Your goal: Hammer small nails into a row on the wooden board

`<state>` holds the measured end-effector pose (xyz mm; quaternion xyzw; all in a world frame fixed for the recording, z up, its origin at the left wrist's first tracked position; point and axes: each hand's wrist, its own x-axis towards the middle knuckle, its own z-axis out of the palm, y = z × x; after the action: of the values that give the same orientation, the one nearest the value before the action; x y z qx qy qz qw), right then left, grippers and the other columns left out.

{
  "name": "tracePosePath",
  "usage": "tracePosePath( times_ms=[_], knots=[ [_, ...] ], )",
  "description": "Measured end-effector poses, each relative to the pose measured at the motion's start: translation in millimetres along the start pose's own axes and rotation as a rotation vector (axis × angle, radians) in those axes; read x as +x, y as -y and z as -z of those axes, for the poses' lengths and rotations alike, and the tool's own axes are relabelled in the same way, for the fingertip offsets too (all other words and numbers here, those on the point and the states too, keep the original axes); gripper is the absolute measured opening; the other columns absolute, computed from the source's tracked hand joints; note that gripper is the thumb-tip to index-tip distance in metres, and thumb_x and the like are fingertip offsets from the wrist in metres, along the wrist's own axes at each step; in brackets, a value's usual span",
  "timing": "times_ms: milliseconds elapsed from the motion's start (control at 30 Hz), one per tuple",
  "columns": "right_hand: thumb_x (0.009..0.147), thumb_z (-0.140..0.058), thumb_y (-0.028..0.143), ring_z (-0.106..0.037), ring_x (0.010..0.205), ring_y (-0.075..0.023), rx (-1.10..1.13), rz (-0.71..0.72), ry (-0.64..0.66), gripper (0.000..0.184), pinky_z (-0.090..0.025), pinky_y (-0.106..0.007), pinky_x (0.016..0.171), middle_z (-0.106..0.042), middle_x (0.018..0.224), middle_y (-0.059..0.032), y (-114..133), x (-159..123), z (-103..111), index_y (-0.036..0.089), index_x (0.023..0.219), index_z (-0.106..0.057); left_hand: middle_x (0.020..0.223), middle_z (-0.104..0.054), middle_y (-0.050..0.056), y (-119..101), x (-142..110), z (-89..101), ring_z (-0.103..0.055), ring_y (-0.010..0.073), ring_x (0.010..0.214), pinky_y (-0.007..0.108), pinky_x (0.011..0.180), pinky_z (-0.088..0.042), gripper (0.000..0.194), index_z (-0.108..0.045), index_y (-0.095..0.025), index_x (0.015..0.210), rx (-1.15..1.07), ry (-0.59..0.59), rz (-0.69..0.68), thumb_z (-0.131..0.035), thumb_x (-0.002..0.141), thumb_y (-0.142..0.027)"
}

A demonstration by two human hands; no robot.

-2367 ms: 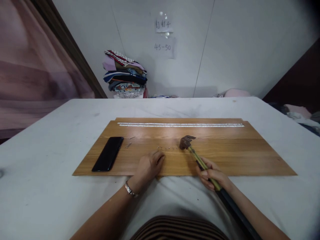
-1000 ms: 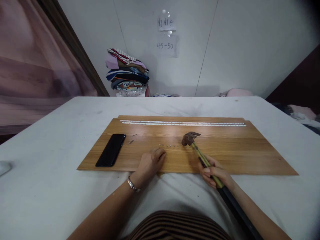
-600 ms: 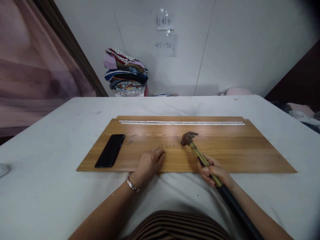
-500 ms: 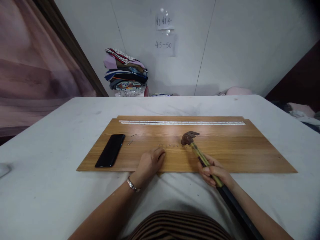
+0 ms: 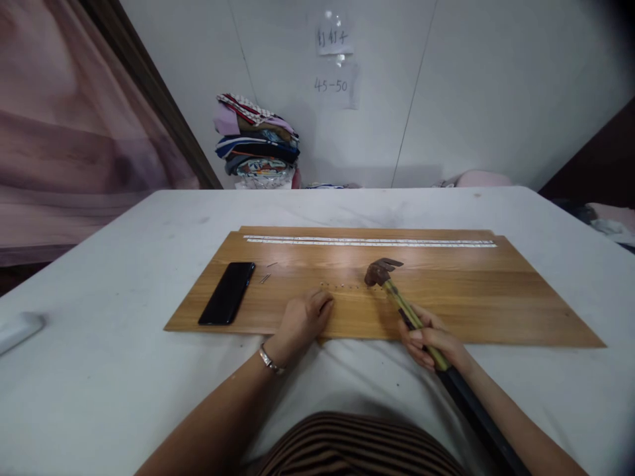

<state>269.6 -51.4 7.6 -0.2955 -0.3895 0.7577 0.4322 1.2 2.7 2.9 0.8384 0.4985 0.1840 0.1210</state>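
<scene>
A claw hammer (image 5: 407, 312), with a rusty head and a yellow and black handle, is gripped by my right hand (image 5: 432, 338) partway along its handle. Its head is over the wooden board (image 5: 471, 291); whether it touches is unclear. Several nails (image 5: 342, 285) form a row across the middle of the board, some partly hidden by the hammer head. My left hand (image 5: 306, 316) rests on the board's near part, left of the hammer, with curled fingers whose inside is hidden. Loose nails (image 5: 265, 278) lie farther left on the board.
A black phone (image 5: 227, 293) lies on the board's left side. Two white measuring strips (image 5: 370, 242) run along its far edge. The board is on a white-covered table (image 5: 99, 277), with a white object (image 5: 20, 330) at far left. Folded clothes (image 5: 258, 142) are stacked behind.
The whole view has shifted a little, so the scene sits farther right. Both hands and the hammer keep nearly the same place relative to the board.
</scene>
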Motion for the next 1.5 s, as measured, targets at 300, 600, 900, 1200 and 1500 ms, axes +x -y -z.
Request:
tracePosePath(
  times_ms=[300, 600, 900, 1200, 1500],
  knots=[
    [0.071, -0.064, 0.023, -0.029, 0.027, -0.0014, -0.003, -0.019, -0.024, 0.027, -0.026, -0.012, 0.025, -0.045, 0.053, 0.0094, -1.9, 0.4, 0.4, 0.018, 0.095, -0.053, 0.083, -0.063, 0.002, -1.0, 0.3, -0.4, -0.059, 0.0146, 0.079, 0.025, 0.071, -0.043, 0.016, -0.058, -0.019, 0.084, 0.025, 0.001, 0.006, -0.044, 0.091, -0.023],
    [0.072, -0.064, 0.024, -0.03, 0.028, -0.0021, -0.053, -0.018, -0.006, 0.024, -0.028, -0.013, 0.026, -0.045, 0.053, 0.009, 1.5, 0.0, -0.4, 0.019, 0.092, -0.051, 0.084, -0.063, 0.003, -2.0, 0.2, 0.4, -0.058, 0.015, 0.08, 0.026, 0.073, -0.044, 0.017, -0.058, -0.019, 0.083, -0.013, -0.013, -0.008, -0.043, 0.091, -0.022],
    [0.07, -0.066, 0.023, -0.031, 0.027, -0.0027, -0.01, -0.019, -0.021, 0.035, -0.028, -0.014, 0.026, -0.049, 0.053, 0.009, 4.7, 1.2, -4.6, 0.02, 0.1, -0.049, 0.081, -0.063, 0.003, -0.5, 1.0, -0.3, -0.058, 0.0142, 0.078, 0.025, 0.07, -0.043, 0.017, -0.058, -0.019, 0.081, -0.025, -0.032, -0.018, -0.044, 0.09, -0.022],
    [0.07, -0.065, 0.024, -0.03, 0.026, -0.0021, -0.02, 0.007, -0.023, 0.02, -0.029, -0.013, 0.024, -0.046, 0.05, 0.0097, 0.9, 4.0, -1.9, 0.019, 0.083, -0.051, 0.083, -0.063, 0.003, 0.7, 0.9, -0.9, -0.058, 0.0141, 0.079, 0.025, 0.072, -0.044, 0.017, -0.059, -0.019, 0.084, -0.012, -0.024, -0.015, -0.044, 0.09, -0.022],
    [0.069, -0.065, 0.023, -0.031, 0.026, -0.0021, -0.002, 0.02, -0.012, 0.023, -0.03, -0.012, 0.024, -0.048, 0.051, 0.0094, 3.6, 2.6, -4.2, 0.019, 0.086, -0.052, 0.083, -0.063, 0.002, 1.7, 1.1, -1.8, -0.058, 0.0142, 0.079, 0.025, 0.072, -0.044, 0.016, -0.059, -0.02, 0.085, 0.004, -0.034, -0.026, -0.044, 0.09, -0.022]
  ],
)
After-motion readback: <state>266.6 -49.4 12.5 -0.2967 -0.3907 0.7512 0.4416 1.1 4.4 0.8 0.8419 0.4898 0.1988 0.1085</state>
